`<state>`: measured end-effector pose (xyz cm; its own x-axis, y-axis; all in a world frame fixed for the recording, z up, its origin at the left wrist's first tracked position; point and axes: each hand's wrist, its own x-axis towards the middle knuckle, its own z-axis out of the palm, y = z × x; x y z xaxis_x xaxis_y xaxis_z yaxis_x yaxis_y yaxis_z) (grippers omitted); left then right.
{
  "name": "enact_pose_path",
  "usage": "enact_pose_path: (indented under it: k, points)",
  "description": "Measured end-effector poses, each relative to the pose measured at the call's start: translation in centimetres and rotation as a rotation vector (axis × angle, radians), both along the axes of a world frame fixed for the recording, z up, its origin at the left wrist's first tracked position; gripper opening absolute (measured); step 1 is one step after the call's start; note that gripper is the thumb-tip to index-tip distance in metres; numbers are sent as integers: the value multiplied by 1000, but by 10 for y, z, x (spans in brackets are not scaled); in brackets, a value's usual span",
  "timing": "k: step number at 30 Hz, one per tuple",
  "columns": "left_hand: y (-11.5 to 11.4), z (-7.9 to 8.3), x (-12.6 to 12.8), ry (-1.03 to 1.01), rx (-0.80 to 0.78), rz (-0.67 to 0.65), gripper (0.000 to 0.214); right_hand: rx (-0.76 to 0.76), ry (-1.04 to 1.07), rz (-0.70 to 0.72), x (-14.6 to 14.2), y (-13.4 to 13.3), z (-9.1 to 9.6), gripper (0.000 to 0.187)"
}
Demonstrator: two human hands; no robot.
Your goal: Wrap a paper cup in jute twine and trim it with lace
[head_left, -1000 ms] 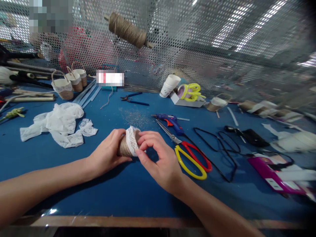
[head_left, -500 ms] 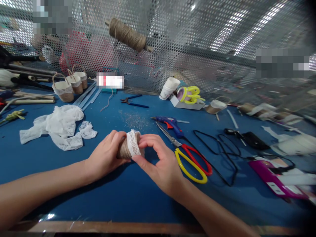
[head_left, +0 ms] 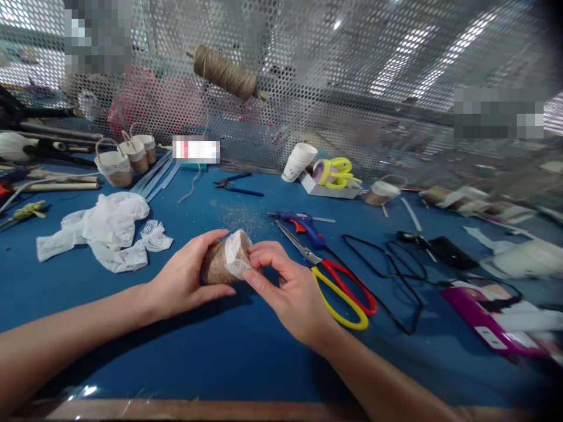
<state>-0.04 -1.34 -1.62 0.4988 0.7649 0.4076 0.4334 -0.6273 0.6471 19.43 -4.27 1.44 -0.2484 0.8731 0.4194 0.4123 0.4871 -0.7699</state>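
A small twine-wrapped cup [head_left: 215,265] lies tilted on its side above the blue table, its rim end toward the right. White lace trim [head_left: 238,255] circles that end. My left hand [head_left: 187,269] cups the twine body, thumb below and fingers above. With fingertips and thumb pinched, my right hand [head_left: 288,287] grips the rim at the lace; the exact spot under its fingers is hidden. Just right of that hand lie scissors [head_left: 343,296] with one red and one yellow handle, and a blue glue gun [head_left: 303,225] rests behind them.
Crumpled white lace [head_left: 103,225] lies at the left, with finished little baskets [head_left: 115,170] behind it. Pliers [head_left: 237,184], stacked paper cups [head_left: 299,161] and a box of yellow-rimmed tape [head_left: 332,181] stand farther back. A black cord [head_left: 396,275] and a purple power strip [head_left: 492,322] occupy the right.
My left hand has opened a little around the cup, showing more twine. The cup has turned slightly, and the right fingers have shifted along its lace rim.
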Motion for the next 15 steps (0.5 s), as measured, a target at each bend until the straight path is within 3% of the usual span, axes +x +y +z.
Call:
enact_pose_path:
  k: [4,8,15]
  points:
    - [0,-4,1,4,53,16,70,12,-51,-5,0,1,-3,8]
    - [0,-8,0,-10,26,35,71,119,-100,8,0,2,-6,17]
    - [0,2,1,-114,-186,38,63,155,-162,-57,0,3,-3,23]
